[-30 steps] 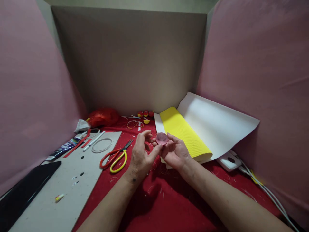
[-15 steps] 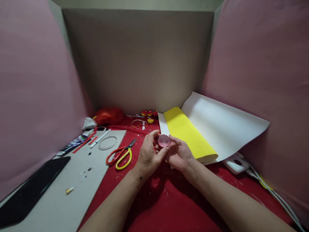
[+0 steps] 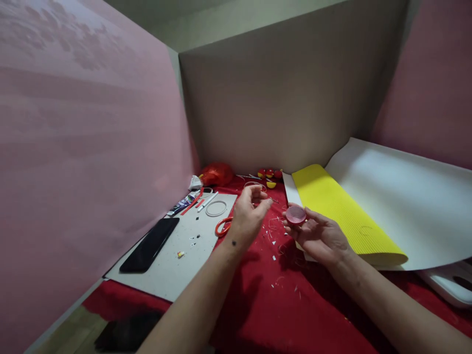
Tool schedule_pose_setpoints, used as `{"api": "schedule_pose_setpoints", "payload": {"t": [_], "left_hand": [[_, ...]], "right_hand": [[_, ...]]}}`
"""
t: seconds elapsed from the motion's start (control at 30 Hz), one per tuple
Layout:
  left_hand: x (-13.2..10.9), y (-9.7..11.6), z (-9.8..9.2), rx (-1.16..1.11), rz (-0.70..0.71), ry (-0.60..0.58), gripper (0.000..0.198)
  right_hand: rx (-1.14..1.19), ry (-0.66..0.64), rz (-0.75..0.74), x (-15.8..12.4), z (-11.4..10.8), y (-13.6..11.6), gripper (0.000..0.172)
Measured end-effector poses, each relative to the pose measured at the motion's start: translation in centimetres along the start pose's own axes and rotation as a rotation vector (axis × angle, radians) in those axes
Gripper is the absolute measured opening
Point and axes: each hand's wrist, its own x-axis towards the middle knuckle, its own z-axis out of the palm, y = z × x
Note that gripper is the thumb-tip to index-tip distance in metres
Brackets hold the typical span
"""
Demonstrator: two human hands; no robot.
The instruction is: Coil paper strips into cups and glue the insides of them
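Observation:
My right hand (image 3: 319, 236) holds a small round pink ribbed disc (image 3: 295, 215) at its fingertips, above the red cloth (image 3: 280, 300). My left hand (image 3: 248, 216) hovers to the left of the disc, apart from it, fingers loosely curled with nothing visible in them. It is just above the red-and-yellow scissors (image 3: 223, 226), whose handle shows beside the hand.
A grey board (image 3: 173, 260) holds a black phone (image 3: 149, 244), a white ring (image 3: 216, 208), a pen and small scraps. Yellow corrugated paper (image 3: 339, 211) lies on a white sheet (image 3: 401, 196) at the right. Red and yellow balls (image 3: 270, 174) and a red bag (image 3: 217, 173) sit at the back. Cardboard and pink walls enclose the space.
My left hand has let go of the pink disc and moved left toward the scissors. The right hand keeps the disc. The view has swung to the left.

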Motion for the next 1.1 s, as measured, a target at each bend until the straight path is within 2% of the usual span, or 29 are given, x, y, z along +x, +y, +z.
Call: {"api": "schedule_pose_setpoints", "payload": {"t": [0.13,0.3,0.37,0.43,0.53,0.73,0.83,1.0,1.1], "left_hand": [[2.3,-0.4,-5.5,0.11,-0.046,0.089,0.029],[4.9,-2.4,-13.6,0.301,-0.164,0.259,0.026],[5.0,-3.3,-16.0,0.365,-0.203,0.306,0.026],[4.5,-4.1,-17.3,0.397,-0.239,0.296,0.026],[2.8,-4.8,-17.2,0.387,-0.263,0.205,0.029],[-0.4,-4.7,-14.2,0.324,-0.289,0.044,0.03],[-1.2,-4.7,-13.6,0.311,-0.298,0.006,0.029],[-2.1,-4.8,-14.4,0.357,-0.255,-0.101,0.027],[-2.5,-4.9,-15.7,0.412,-0.229,-0.09,0.028]], "right_hand": [[-0.035,-0.021,0.003,0.0,0.0,0.7,0.022],[-0.078,-0.046,0.042,-0.3,0.4,1.6,0.027],[-0.092,-0.036,0.073,-0.6,0.7,1.9,0.029],[-0.115,-0.029,0.109,-0.8,1.0,2.2,0.032],[-0.156,-0.046,0.158,-1.0,1.3,2.7,0.032],[-0.229,-0.058,0.22,-1.0,1.3,3.6,0.029],[-0.27,-0.058,0.219,-0.8,1.4,4.1,0.027],[-0.345,-0.027,0.253,-0.5,1.8,4.4,0.023],[-0.411,-0.032,0.219,-0.3,2.2,4.8,0.019]]}}
